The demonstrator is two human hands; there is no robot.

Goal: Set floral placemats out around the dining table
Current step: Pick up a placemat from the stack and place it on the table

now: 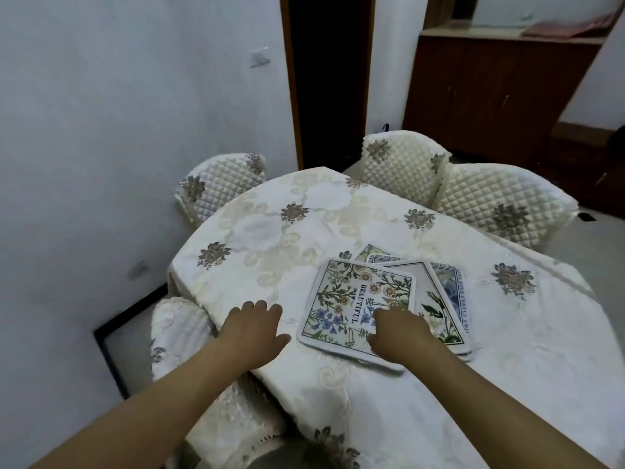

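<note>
**On the table: hands at the pile of placemats**

At the near side of the dining table (338,211), spread with a cream embroidered cloth, a loose pile of floral placemats (446,299) lies fanned out, all still together. Top of the pile is the mat printed "BEAUTIFUL" (351,299), flowers and leaves around the lettering, lying askew over the others. Beneath it, a mat with white blooms (436,313) pokes out to the right, and more printed edges show behind that.

Right hand (399,333) is down flat on the near right corner of the top mat, fingers spread over the print, pressing rather than gripping; no pinch visible from this angle. Left hand (255,328) rests on bare cloth just beside the mat's left edge, palm down, fingers loosely curled, holding nothing.

Around the table stand chairs in quilted cream covers: one on the far left (223,187), two on the far right (402,160), another tucked in at the near left (179,323). A dark wooden cabinet (490,96) stands behind.
</note>
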